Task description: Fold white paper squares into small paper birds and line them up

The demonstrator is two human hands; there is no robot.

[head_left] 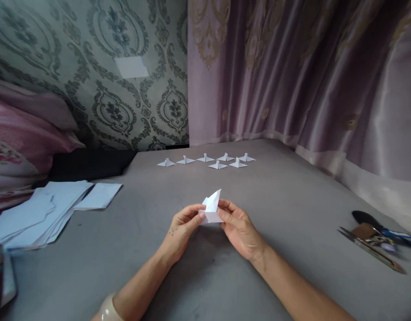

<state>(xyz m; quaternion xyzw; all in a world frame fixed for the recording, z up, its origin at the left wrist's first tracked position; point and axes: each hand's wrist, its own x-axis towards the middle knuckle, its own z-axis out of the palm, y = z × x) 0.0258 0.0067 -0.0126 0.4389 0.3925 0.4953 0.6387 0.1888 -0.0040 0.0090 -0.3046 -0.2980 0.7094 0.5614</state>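
Observation:
A white folded paper piece is held up between both hands over the middle of the grey surface, one pointed flap sticking up. My left hand pinches its left side between thumb and fingers. On the opposite side, my right hand grips the paper with its thumb in front and the fingers partly hidden behind. Beyond the hands, several small folded paper figures with flat wings and a raised middle stand in two loose rows.
Loose white sheets lie at the left, beside a smaller paper stack. Scissors and a blue-handled tool rest at the right. A patterned wall and purple curtains bound the back.

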